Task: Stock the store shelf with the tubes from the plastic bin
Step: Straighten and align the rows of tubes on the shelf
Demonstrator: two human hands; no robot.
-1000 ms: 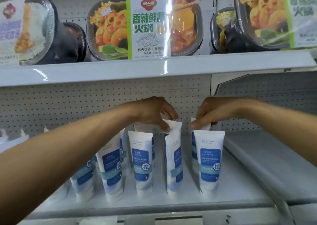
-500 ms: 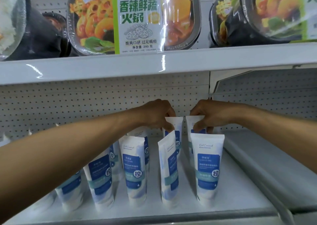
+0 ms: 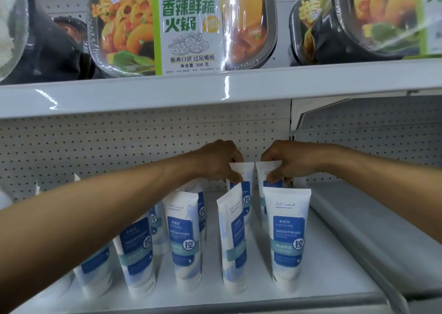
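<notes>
Both arms reach deep over the white shelf (image 3: 311, 254), and each hand is pinching the flat top edge of a tube at the back, close to the pegboard wall (image 3: 119, 146). The left hand (image 3: 216, 161) has its fingers closed around the crimped end of the back tube on the left (image 3: 245, 187), thumb in front, the tube standing upright on its cap. Just beside it, the right hand (image 3: 287, 159) is closed the same way on the back tube on the right (image 3: 267, 177), also upright; the two tubes are side by side with a narrow gap between them. Nearer the camera than that pair stands the front row on the same shelf: a tube at the right end (image 3: 288, 239) facing squarely forward, a tube turned edge-on (image 3: 233, 239) just left of it, a middle tube (image 3: 184, 242) further left, and then another tube (image 3: 137, 256) partly hidden under the left forearm, with more tubes behind and left of it that I can't make out clearly. All are white with blue labels, standing cap-down. Above everything, the upper shelf (image 3: 215, 91) carries a sealed hotpot meal tray (image 3: 184, 26) with a green and white sleeve, and more meal trays (image 3: 358, 19) to its right. The plastic bin is not in this view.
</notes>
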